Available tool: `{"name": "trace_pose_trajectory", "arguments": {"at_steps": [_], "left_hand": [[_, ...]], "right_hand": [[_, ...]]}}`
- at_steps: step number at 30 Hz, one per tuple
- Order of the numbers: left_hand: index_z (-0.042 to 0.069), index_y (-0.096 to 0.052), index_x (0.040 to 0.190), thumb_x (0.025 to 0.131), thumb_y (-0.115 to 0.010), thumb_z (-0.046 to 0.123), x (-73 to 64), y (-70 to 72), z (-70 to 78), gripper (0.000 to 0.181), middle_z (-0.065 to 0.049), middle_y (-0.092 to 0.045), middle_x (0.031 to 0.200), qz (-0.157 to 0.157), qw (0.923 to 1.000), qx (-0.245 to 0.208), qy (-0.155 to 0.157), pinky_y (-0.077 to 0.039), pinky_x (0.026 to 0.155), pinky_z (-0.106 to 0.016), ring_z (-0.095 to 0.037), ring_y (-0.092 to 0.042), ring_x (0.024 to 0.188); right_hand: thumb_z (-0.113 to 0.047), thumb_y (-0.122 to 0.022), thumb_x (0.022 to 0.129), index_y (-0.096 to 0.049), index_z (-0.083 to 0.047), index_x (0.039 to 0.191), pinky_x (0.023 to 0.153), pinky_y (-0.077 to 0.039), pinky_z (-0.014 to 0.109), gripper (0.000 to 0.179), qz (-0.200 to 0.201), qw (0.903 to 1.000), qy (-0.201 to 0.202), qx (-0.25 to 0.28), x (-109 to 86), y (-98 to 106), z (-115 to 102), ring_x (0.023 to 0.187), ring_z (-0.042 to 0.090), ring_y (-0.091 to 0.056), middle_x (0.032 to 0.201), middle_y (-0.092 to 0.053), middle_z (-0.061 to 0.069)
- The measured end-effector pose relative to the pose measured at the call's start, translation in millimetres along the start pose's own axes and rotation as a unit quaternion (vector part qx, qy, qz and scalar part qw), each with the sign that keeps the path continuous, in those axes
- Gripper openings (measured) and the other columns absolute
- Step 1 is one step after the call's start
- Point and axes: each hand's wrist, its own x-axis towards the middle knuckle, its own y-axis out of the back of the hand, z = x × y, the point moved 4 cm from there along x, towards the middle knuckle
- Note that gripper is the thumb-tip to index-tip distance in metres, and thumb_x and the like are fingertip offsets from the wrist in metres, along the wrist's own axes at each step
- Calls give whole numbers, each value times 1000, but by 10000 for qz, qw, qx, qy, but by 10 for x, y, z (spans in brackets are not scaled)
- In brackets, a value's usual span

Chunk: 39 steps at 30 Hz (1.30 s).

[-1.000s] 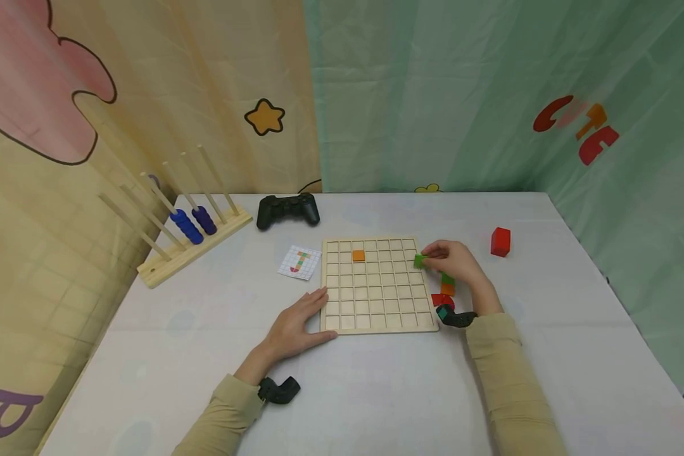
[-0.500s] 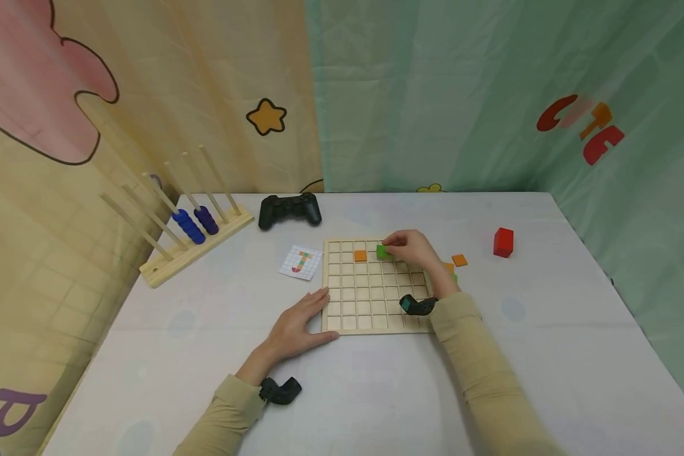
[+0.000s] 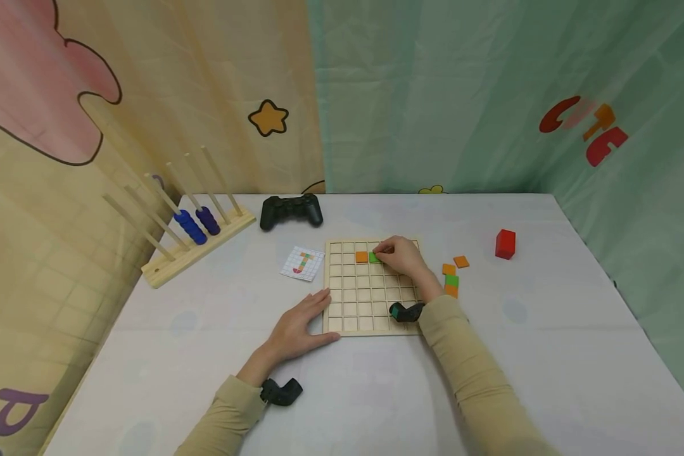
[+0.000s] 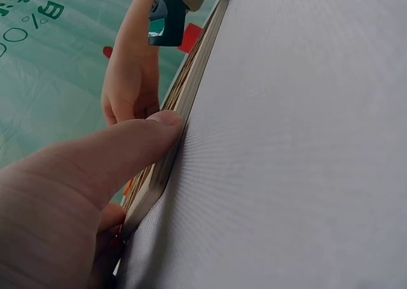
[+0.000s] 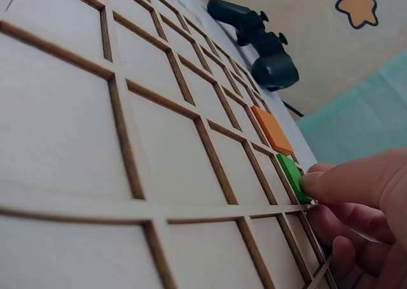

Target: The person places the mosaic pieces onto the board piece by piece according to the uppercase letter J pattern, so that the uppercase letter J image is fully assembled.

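My right hand pinches a green square tile between thumb and fingertips, down at a cell in the upper part of the wooden grid board. Just to its left, an orange square tile lies in a neighbouring cell of the same row. My left hand rests at the board's near left corner, fingers spread, fingertips at the left edge and thumb against the near edge. A card printed with a coloured pattern on a grid lies left of the board.
Several loose orange and green tiles lie right of the board, partly behind the right wrist. Farther right stands a red block. A black game controller and a wooden peg rack with blue beads sit toward the back left.
My right hand has carried the green tile left from the board's right edge to the cell beside the orange tile, lowering it there. My left hand has stayed in place.
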Motion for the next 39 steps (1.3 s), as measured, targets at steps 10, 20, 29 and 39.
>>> {"name": "trace_pose_trajectory", "arguments": {"at_steps": [10,20,29,39], "left_hand": [[2,-43,139,80,-67,53,-9,10,6,81,-3,-33,150,20,9999,69,-71,-25,112,-35,-20,-28,138],[2,-43,139,80,-67,52,4,26,9,81,-3,-33,150,33,9999,89,-61,-25,112,-35,-21,-28,137],[2,-43,139,80,-67,52,6,22,9,81,-3,-33,149,13,9999,127,-58,-24,112,-34,-20,-28,137],[2,-43,139,80,-68,52,-11,8,8,81,-3,-33,150,-2,10000,56,6,-25,112,-36,-22,-28,138]], "right_hand": [[-24,-62,92,-63,-10,119,71,-52,37,31,481,9965,-46,684,-253,302,16,94,27,-58,115,-61,12],[-33,-61,91,-63,-7,119,73,-48,27,38,1585,9755,24,1522,-541,782,247,88,19,-60,109,-63,10],[-52,-64,83,-66,-21,114,72,-49,11,44,2711,9399,-59,2075,-478,902,1081,85,12,-60,104,-65,0],[-53,-63,84,-63,-16,115,75,-47,8,48,2874,9338,-801,1974,-720,955,1160,86,8,-58,103,-62,-2]]}}
